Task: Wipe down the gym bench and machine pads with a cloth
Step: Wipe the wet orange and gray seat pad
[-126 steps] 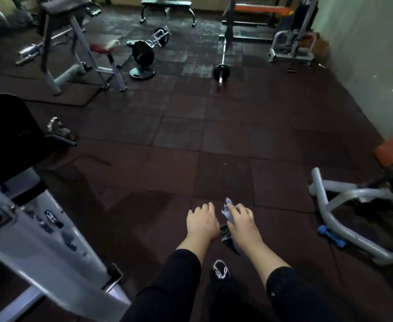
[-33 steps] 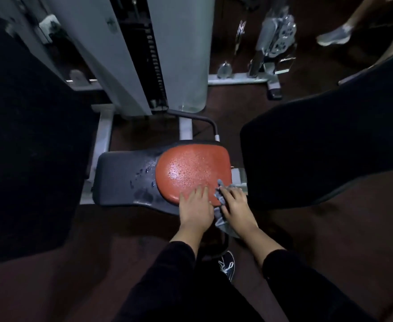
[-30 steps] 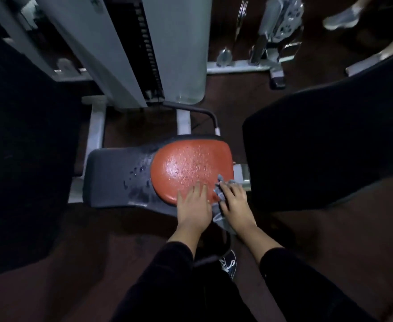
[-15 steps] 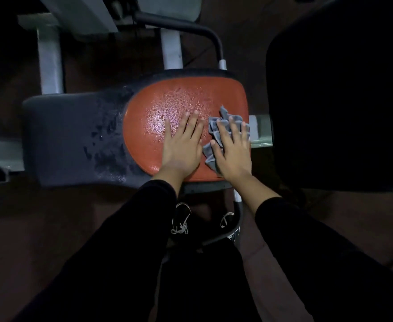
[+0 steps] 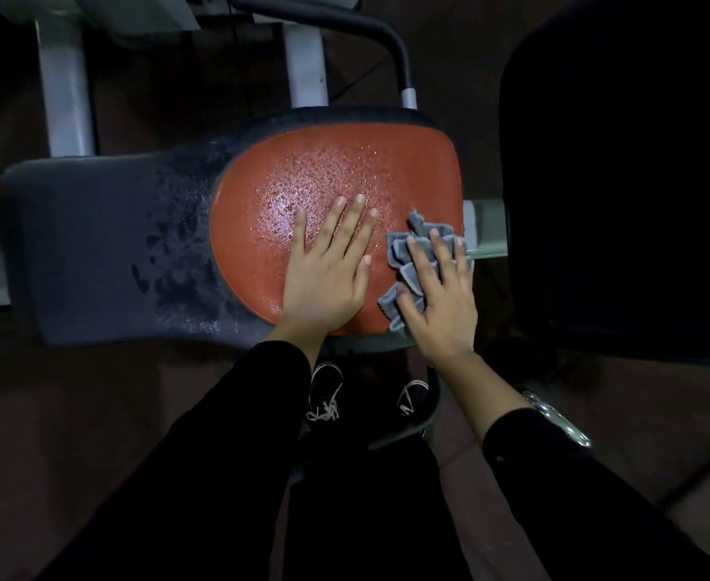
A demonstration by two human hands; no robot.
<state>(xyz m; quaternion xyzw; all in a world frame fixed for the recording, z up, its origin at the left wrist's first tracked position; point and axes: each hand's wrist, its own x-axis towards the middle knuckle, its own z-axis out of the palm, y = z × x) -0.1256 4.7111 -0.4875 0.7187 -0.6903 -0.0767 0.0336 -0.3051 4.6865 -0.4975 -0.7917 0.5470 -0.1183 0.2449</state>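
Observation:
A machine seat pad (image 5: 261,195), orange-red in the middle with a dark grey surround, lies below me, beaded with water drops. My left hand (image 5: 330,270) rests flat on the orange part near its front edge, fingers straight. My right hand (image 5: 439,295) presses a crumpled grey cloth (image 5: 407,249) onto the pad's right end with straight, spread fingers. Part of the cloth is hidden under that hand.
A large black back pad (image 5: 621,174) rises close on the right. White frame bars (image 5: 66,90) and a curved dark lever (image 5: 370,31) run behind the seat. My shoes (image 5: 323,396) stand on the dark floor under the seat's front edge.
The view has come closer to the seat pad. Both hands stay in nearly the same places on it, the right one still on the cloth.

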